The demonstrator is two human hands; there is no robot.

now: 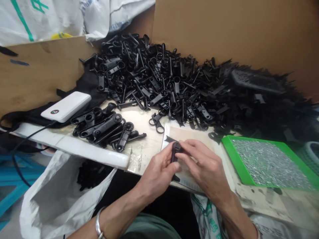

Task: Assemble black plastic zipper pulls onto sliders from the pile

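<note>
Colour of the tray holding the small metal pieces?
Bright green, clearest in the head view.

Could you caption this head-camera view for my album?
Two hands hold a black part beside a green tray of small metal pieces.

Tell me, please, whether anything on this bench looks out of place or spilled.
The white corded device, lying by black cloth at the left, looks slightly out of place beside the black parts. The small metal pieces appear contained in the green tray, and I see no clear damage.
</note>
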